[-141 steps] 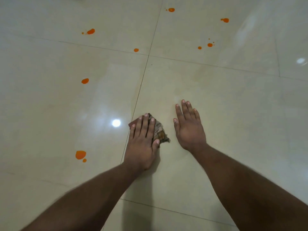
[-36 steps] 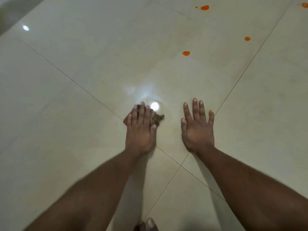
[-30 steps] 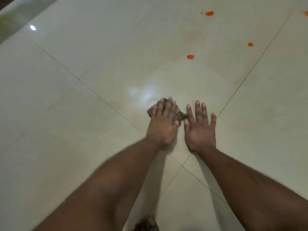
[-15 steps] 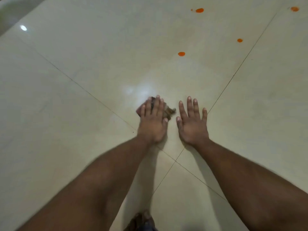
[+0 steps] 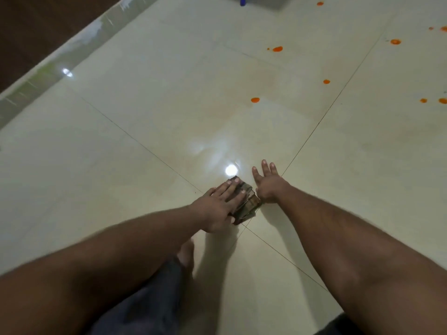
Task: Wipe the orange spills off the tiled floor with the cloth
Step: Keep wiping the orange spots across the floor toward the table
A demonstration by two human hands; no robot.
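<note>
Cloth [image 5: 246,201] now drawn back toward the body, sitting right on the crossing of the grout lines, where half a second ago it lay farther out on the tile beyond that crossing. Left hand [image 5: 221,206] flat on top of it, fingers [image 5: 233,187] straight and together, pressing rather than gripping. Right hand [image 5: 267,186] planted on the floor [image 5: 121,177] just beside the cloth, fingers spread and straight, holding nothing, seemingly bracing the body. Head lifted as well, so more of the room shows: skirting at upper left, a blue object at the top edge, too small to identify.

Tile around the hands free of orange, with only a faint dull smear farther up. Reads as one wiping stroke finished and the near patch done. Spills left well ahead and to the right: nearest spot [image 5: 255,100], a smaller one [image 5: 326,81], a larger blot [image 5: 277,49], and several more by the right edge, all well apart from the cloth. Probably well short of done, with a shuffle forward likely needed before the next stroke. Cloth looks bunched and soiled, so smearing rather than lifting seems a risk.
</note>
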